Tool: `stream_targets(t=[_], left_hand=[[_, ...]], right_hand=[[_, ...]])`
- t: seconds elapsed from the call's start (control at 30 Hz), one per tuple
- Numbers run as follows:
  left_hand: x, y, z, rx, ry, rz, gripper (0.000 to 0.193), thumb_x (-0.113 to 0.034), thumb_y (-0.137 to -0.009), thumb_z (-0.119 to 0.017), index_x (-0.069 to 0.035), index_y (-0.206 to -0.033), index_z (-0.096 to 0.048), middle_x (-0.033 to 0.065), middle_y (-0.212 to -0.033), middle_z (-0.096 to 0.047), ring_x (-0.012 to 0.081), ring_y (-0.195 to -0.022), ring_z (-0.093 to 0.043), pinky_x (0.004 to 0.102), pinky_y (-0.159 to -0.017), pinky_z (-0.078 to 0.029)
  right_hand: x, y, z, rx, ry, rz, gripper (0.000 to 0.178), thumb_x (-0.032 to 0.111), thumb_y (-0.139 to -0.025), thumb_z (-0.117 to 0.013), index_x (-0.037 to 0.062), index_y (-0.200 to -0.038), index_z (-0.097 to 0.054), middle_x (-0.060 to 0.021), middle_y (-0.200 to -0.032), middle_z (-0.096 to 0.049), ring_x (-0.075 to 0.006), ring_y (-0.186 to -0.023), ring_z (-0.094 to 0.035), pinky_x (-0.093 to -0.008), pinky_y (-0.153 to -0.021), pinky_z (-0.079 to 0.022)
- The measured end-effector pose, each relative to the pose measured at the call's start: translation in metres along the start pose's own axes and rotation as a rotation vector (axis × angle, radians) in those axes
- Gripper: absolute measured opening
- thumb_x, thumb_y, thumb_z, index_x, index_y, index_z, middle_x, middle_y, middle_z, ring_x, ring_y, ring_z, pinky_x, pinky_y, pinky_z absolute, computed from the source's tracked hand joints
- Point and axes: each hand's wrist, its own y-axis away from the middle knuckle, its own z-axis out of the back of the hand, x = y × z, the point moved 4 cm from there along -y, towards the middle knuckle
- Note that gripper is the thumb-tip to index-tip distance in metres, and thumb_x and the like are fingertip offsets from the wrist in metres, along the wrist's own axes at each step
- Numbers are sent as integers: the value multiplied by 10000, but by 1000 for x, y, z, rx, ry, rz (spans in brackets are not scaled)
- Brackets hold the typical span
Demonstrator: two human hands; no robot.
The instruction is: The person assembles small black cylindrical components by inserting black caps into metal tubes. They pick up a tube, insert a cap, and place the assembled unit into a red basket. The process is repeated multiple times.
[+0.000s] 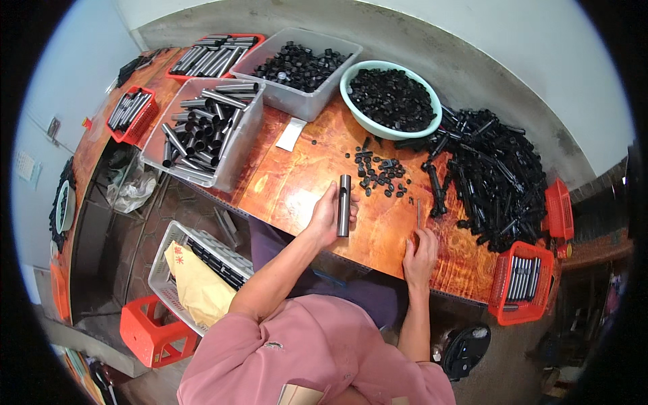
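My left hand [325, 214] is wrapped round a dark, shiny metal tube [343, 206]. The tube stands nearly upright in the picture over the table's front part, with a slot-like opening in its side. To the right, my right hand [421, 255] is low by the table's front edge. Its fingers are closed at the lower end of a thin metal rod [418, 213] that points away from me; the gripped end is hidden. Beyond both hands lie small black parts [383, 174], loose on the orange-brown wooden table [283, 196].
A clear bin [236, 158] of metal tubes stands left; another bin [310, 101] holds black caps. A pale green basin [439, 111] of black pieces sits at the back. Black assemblies [496, 175] heap up right, near a red basket [496, 314]. A red stool [145, 341] is lower left.
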Motion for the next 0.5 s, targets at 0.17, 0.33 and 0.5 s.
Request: stream_targets(t=[0.17, 0.33, 0.5], left_hand=[[10, -8, 9, 104, -58, -21, 357, -369, -1084, -438, -93, -1281, -551, 52, -1015, -634, 158, -770, -580, 322, -717, -495], [9, -6, 10, 218, -17, -25, 352, -348, -1069, -496, -102, -1315, -548, 55, -1044, -623, 179, -875, -596, 357, -786, -513], [8, 0, 19, 251, 28, -53, 372, -346, -1064, -506, -133, -1369, -519, 62, -1042, -609, 202, -908, -585, 377, -810, -507]], right_hand=[[3, 0, 1, 5, 14, -2, 326, 62, -877, -689, -4, -1189, -623, -213, -1244, -599, -418, -1166, -569, -486, -1003, -450], [2, -2, 2, -13, 9, 15, 307, 49, -864, -694, -1, -1160, -627, -210, -1207, -617, -414, -1139, -584, -480, -992, -458], [-3, -21, 22, -83, -29, -35, 278, 44, -861, -694, 2, -1130, -639, -198, -1145, -639, -397, -1083, -604, -476, -943, -477]])
